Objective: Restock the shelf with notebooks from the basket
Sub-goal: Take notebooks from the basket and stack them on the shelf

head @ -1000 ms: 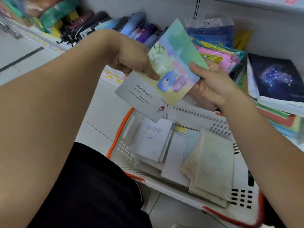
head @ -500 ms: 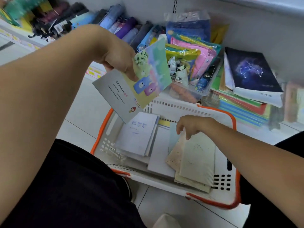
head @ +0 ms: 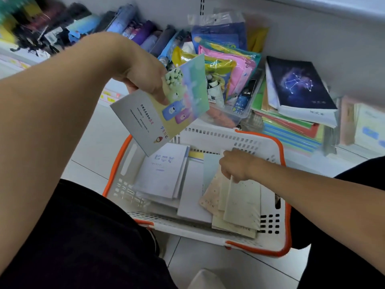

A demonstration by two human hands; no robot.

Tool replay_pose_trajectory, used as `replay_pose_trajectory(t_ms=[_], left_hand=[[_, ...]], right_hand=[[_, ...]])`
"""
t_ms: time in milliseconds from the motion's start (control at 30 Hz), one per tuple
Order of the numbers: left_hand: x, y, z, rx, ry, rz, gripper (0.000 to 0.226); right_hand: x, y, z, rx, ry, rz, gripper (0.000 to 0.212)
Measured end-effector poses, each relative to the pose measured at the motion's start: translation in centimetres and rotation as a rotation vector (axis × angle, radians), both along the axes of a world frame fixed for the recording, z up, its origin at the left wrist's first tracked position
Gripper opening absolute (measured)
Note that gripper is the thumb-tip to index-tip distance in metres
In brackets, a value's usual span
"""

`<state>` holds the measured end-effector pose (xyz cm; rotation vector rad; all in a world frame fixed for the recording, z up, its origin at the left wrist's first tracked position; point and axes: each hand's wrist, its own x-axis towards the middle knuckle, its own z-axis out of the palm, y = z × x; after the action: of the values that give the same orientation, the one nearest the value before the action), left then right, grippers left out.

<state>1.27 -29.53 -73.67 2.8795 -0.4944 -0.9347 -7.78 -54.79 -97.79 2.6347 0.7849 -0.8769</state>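
Pale floor tiles and a low shop shelf (head: 354,151) frame the scene as I crouch over a white basket with orange handles (head: 284,180), restocking notebooks. From the basket outward: several notebooks lie loose and overlapping inside it, a speckled cream notebook (head: 242,203) on top at the right, a pale lilac one (head: 160,174) at the left. My right hand (head: 235,166) reaches down into the basket, fingers curled at the cream notebook's upper edge, thumb and fingertips appearing to pinch it. My left hand (head: 143,77) holds a pastel bear-cover notebook (head: 166,109) up above the basket's far-left corner, thumb pressed on the cover, fingers hidden behind it. Beyond the basket, the shelf carries a stack topped by a dark constellation-cover notebook (head: 298,84), with a clear bin of bright packets (head: 225,67) beside it and folded umbrellas (head: 133,28) further left.

The step in hand, as I judge it, is picking the next notebook. To do it well I should get my thumb properly under the cream cover so that only one book lifts, draw it clear of those underneath without fanning the pile, and keep the bear notebook level so it does not slip.
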Motion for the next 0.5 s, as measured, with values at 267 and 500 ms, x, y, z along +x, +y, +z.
replay_pose_trajectory(t_ms=[267,500], left_hand=[[0.9,-0.7,-0.3,-0.089,-0.02,0.003,0.016],[0.3,-1.4,0.7,-0.381,-0.002,-0.048,0.008]], right_hand=[[6.4,-0.3,12.5,0.183,0.174,0.05,0.017],[8.3,0.7,24.9,0.581,-0.006,0.063,0.008]])
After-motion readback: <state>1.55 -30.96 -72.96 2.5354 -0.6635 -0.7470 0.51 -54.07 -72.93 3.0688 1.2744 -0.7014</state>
